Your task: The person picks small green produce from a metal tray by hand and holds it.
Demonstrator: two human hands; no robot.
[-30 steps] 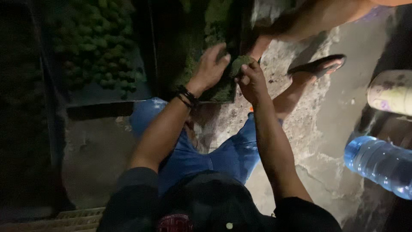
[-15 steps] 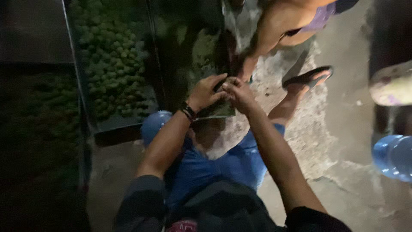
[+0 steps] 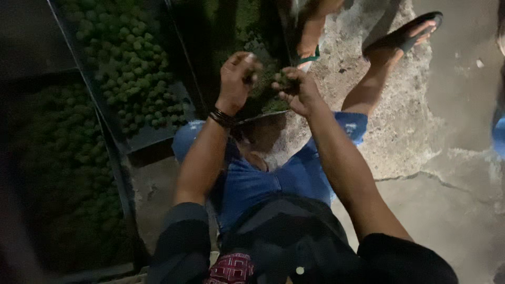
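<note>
Nearest the camera: dark sleeves pushed up to the elbows, blue jeans (image 3: pixel 252 184) beneath, knees drawn up in a seated or crouched posture on cracked concrete floor (image 3: pixel 447 210).

Both forearms raised out over the knees, meeting above the near edge of a dark tray. Left hand (image 3: pixel 238 76), black bands at the wrist, curled closed around a small green clump (image 3: pixel 251 67), fingertips pressed together on it. Right hand (image 3: pixel 292 89) likewise pinching a dark green piece (image 3: pixel 281 80) between thumb and fingers. Hands near each other, not touching; apparently kept directly above the tray so that loose material falls back in.

Beneath the hands: middle tray (image 3: pixel 263 108) holding loose green matter, largely in shadow, contents hard to resolve.

Left of it: long tray (image 3: pixel 152 138) tilted diagonally, packed with small round green balls (image 3: pixel 126 68), laid side by side in rows. Further left, a darker tray (image 3: pixel 63 173) with similar balls, dimly lit.

Farthest: own foot in a black sandal (image 3: pixel 405 34) at upper right; another person's foot (image 3: pixel 307 39) in a green-strapped sandal just beyond the middle tray.
</note>
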